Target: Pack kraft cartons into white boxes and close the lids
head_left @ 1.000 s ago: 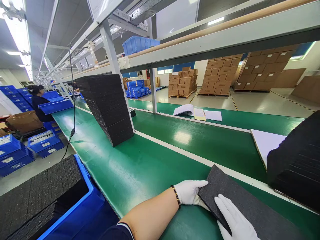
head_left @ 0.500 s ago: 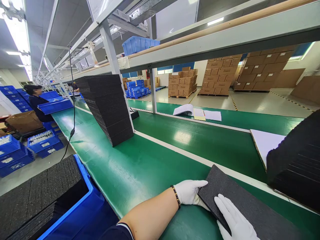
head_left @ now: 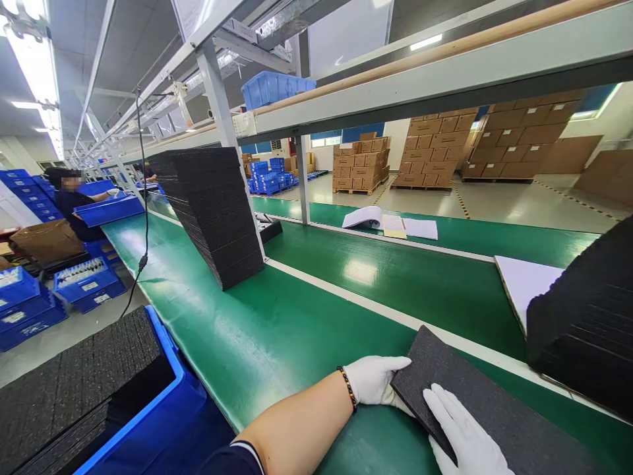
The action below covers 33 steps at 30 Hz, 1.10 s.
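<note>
We seem midway, our left hand (head_left: 378, 380) pinching and our right hand (head_left: 469, 435), fingers nearly straight, clasping one black sheet (head_left: 475, 382) over the bench (head_left: 297, 330) — a black stack (head_left: 212, 211) and filled blue bin (head_left: 190, 396) nearby, which is done or left unclear.

Stack (head_left: 212, 218) on bench (head_left: 287, 323), crate (head_left: 185, 396) at left, sheet (head_left: 499, 397) at right

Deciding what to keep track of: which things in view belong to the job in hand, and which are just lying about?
Likely part of the work:
- black panel, held by the left hand and right hand
- tall black stack
- black stack at right
- blue bin of black pieces

Apparently just lying about:
- loose papers
- light-blue tray
- cardboard boxes
</note>
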Each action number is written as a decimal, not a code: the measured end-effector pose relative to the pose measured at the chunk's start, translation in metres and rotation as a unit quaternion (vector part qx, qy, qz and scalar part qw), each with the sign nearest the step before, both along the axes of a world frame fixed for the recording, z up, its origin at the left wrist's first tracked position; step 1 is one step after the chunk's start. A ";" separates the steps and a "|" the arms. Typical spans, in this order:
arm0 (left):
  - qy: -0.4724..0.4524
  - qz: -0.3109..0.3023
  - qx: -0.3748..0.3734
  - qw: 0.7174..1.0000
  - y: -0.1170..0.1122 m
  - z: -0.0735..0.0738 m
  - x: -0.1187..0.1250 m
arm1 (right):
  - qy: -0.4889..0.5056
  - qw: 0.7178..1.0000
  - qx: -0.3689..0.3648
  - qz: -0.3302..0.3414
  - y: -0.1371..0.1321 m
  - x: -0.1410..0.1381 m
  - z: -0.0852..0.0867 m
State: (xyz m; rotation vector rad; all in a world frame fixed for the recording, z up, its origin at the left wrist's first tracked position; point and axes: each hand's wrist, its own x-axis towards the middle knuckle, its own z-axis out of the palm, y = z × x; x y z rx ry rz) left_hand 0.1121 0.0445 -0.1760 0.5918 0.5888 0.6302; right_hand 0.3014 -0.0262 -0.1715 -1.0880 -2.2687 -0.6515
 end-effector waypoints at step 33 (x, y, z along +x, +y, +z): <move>0.012 0.009 -0.013 1.000 -0.003 0.009 -0.001 | 0.013 0.997 -0.077 -0.017 0.002 0.003 -0.012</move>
